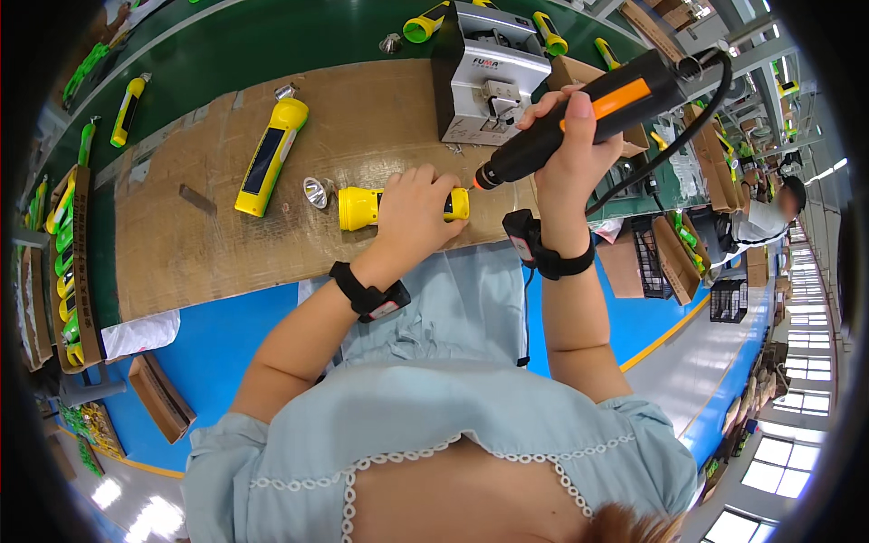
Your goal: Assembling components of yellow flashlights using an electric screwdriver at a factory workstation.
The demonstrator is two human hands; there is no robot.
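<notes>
My left hand point(415, 213) presses down on a yellow flashlight body point(360, 207) lying on the cardboard-covered bench point(208, 235). My right hand point(570, 145) grips a black and orange electric screwdriver point(588, 113), its tip touching the right end of the flashlight near my left fingers. A cable runs from the screwdriver's rear toward the upper right. A silver reflector cup point(315, 192) lies just left of the flashlight's open head. Both wrists carry black bands.
Another yellow flashlight point(270, 154) lies to the left on the bench. A grey metal machine point(489, 72) stands behind the work spot. More yellow and green flashlights lie on the green belt point(253, 45) and in boxes at left. A seated person point(769, 217) is at far right.
</notes>
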